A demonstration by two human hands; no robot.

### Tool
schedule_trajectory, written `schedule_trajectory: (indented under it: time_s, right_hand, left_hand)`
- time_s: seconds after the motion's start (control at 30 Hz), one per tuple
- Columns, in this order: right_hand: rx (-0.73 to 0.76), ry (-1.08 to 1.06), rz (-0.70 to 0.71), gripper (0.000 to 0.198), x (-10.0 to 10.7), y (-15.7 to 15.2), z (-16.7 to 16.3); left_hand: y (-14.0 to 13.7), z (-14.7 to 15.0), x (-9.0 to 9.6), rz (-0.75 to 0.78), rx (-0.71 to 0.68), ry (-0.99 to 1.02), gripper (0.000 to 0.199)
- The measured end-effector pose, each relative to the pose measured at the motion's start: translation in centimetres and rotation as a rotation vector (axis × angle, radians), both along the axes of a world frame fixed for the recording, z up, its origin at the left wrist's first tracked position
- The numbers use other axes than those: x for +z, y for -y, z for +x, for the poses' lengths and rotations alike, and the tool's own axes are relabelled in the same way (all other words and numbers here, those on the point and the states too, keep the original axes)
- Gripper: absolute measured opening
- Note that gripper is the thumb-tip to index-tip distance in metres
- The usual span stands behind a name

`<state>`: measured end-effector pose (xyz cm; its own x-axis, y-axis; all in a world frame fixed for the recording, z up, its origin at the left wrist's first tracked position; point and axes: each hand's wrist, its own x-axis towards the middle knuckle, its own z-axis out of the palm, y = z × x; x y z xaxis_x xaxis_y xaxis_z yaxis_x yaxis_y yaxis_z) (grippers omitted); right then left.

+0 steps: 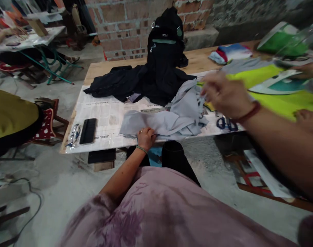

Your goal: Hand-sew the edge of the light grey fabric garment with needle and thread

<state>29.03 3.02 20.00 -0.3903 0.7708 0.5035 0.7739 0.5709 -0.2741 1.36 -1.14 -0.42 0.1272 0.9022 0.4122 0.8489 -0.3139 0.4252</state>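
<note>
A light grey cloth garment point(163, 120) lies crumpled along the front edge of the newspaper-covered table. My left hand point(146, 138) holds its near edge, with fingers bent on the fabric. Raised over the right end of the cloth is my right hand point(224, 91), with a red band at the wrist. Motion blurs its fingers; they look curled, and whether anything is between them cannot be made out. Behind the grey cloth spreads a black garment point(135, 80). Blue-handled scissors point(227, 124) lie below my right wrist, partly hidden.
A black backpack point(165, 41) stands at the back. A phone point(88, 131) and glasses point(74, 135) lie near the left edge. On the right, another person's hand point(309, 72) holds an iron point(277, 82) on yellow fabric point(272, 106). A stool point(49, 125) stands left.
</note>
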Motion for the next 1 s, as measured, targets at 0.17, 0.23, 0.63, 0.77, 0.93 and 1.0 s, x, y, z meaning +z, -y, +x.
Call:
schedule_trajectory:
  time_s: [0.17, 0.23, 0.63, 0.77, 0.93, 1.0]
  right_hand:
    - [0.045, -0.186, -0.381, 0.026, -9.7, 2.9, -5.7]
    - [0.03, -0.2, -0.478, 0.025, -12.7, 3.1, -6.5]
    - [0.22, 0.151, -0.318, 0.027, -14.8, 0.2, -9.0]
    - [0.263, 0.204, -0.354, 0.026, -15.0, 0.4, -10.0]
    - [0.259, 0.225, -0.384, 0.025, -16.8, 1.1, -9.5]
    - [0.252, 0.219, -0.377, 0.026, -17.3, 1.5, -9.3]
  left_hand:
    - [0.7, -1.2, 0.2, -0.008, -0.035, -0.013, 0.007]
    - [0.6, -1.3, 0.0, 0.007, -0.053, -0.002, 0.006]
    - [0.6, -1.5, -1.3, 0.183, -0.152, 0.018, 0.013]
    - [0.8, -1.5, -1.3, 0.198, -0.168, 0.003, 0.013]
    - [0.9, -1.6, -1.3, 0.198, -0.207, -0.037, 0.013]
    - [0.9, -1.6, -1.4, 0.208, -0.224, -0.046, 0.012]
